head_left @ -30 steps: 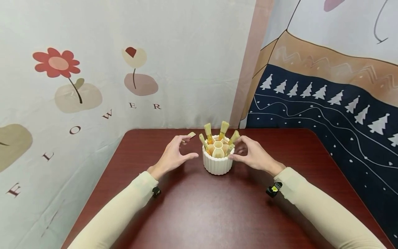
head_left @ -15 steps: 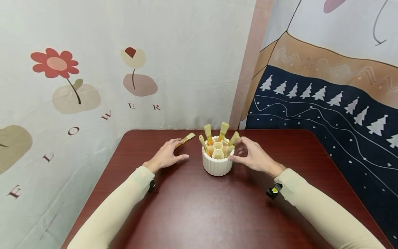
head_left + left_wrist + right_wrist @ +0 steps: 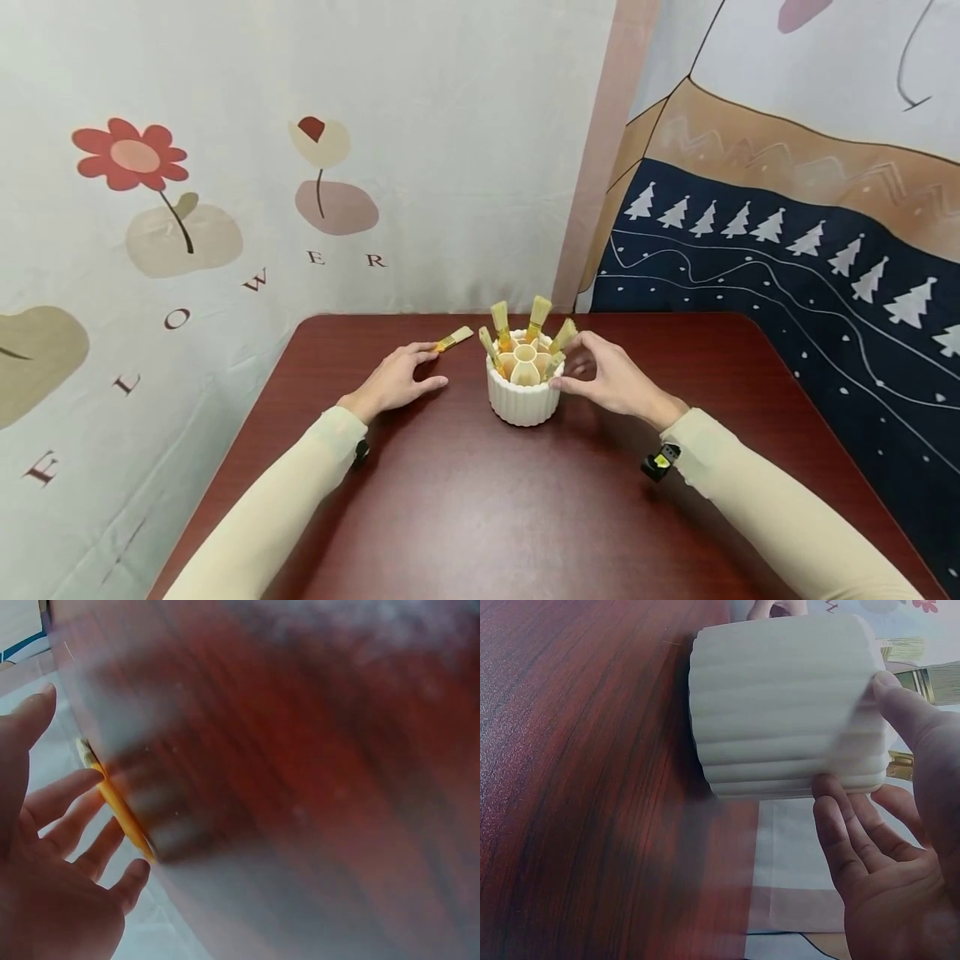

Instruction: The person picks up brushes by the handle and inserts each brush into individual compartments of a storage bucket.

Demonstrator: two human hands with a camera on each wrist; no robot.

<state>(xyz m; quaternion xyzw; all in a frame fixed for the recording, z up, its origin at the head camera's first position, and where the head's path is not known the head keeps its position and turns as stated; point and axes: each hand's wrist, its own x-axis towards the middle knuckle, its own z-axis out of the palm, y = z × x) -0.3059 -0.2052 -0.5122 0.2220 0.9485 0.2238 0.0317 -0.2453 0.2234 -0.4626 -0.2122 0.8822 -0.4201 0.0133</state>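
A flat paintbrush [image 3: 455, 337] with pale bristles and an orange-yellow handle lies on the table, left of the holder. My left hand [image 3: 390, 381] rests low over its handle end; in the left wrist view the spread fingertips touch or nearly touch the brush [image 3: 124, 814], with the thumb held away. A white ribbed round brush holder [image 3: 523, 404] stands upright, with several brushes [image 3: 539, 312] bristles-up in its petal-shaped compartments. My right hand [image 3: 618, 377] steadies it from the right. In the right wrist view, thumb at the rim and fingertips on the side grip the holder [image 3: 787, 705].
The dark red wooden table [image 3: 480, 508] ends at a back edge just behind the holder. A printed flower cloth [image 3: 450, 167] hangs behind it, and a dark blue cloth with white trees [image 3: 697, 258] hangs at the right.
My left hand has moved left and down to the table, away from the holder, and the paintbrush now lies lower and fully on the table. The right hand stays on the holder.
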